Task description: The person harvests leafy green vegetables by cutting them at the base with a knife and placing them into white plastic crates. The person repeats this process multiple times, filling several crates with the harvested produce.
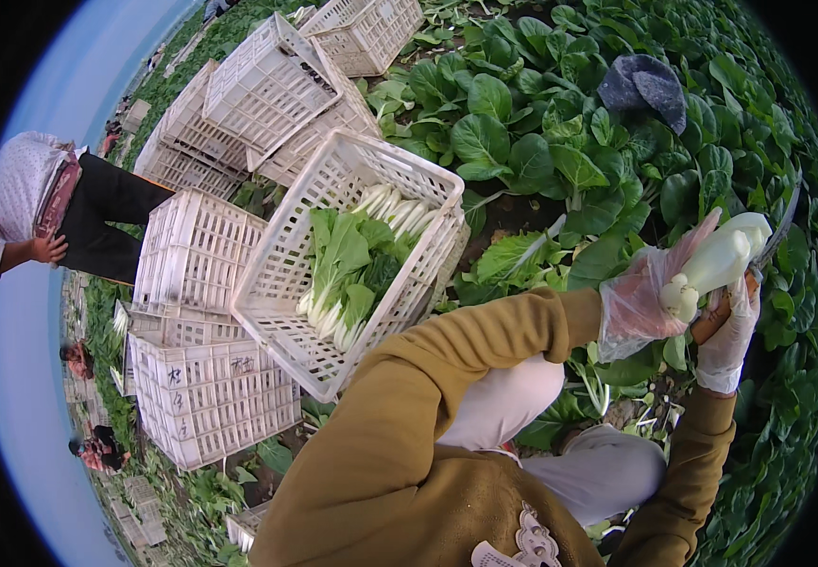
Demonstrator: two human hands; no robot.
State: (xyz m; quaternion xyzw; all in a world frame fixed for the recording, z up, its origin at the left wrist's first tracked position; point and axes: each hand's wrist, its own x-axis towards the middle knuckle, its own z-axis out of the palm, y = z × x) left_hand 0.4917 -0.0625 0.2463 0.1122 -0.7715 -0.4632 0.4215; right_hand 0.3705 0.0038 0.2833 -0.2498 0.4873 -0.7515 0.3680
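In a loose clear plastic glove, my left hand [639,301] holds a small bunch of pale-stemmed bok choy [717,262]. The white root ends face up and outward, and its leaves are mostly hidden. Close beside it, my right hand [724,344] wears a white glove and grips the wooden handle [710,322] of a sickle. The curved blade [788,220] extends past the bunch, over the leaves. To the left of my arm stands a white slatted plastic crate [288,220], tilted in view, with cut bok choy [356,269] laid in it.
More white plastic crates [214,397] are stacked left of the filled one, some bearing writing. A person [62,205] stands beyond them. Growing leafy greens [522,142] surround me, with a dark cloth [643,88] lying on them. Cut leaves [522,262] litter the soil.
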